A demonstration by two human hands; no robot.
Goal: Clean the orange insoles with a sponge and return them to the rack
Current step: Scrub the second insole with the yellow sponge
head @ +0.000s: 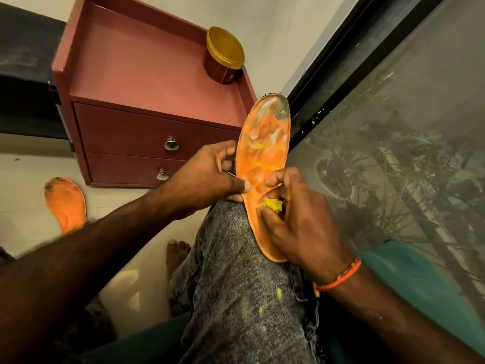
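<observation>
From the head view, I saw the left hand (pixel 210 177) pinching the side edge of the orange insole (pixel 262 158), which lay along the knee of the grey jeans (pixel 236 285). The right hand (pixel 299 222) curled round a yellow sponge (pixel 273 204), pressing it onto the insole. A second insole (pixel 65 203) lay on the floor (pixel 26 179) beside the red drawer cabinet (pixel 147 88).

I record warm, fairly dim indoor lighting. Wide-angle distortion bends the window frame (pixel 349 61) at right. Near left forearm (pixel 65 258) is dark and soft. Glare shows on the drawer knobs (pixel 171 144); window glass (pixel 409 143) looks hazy.
</observation>
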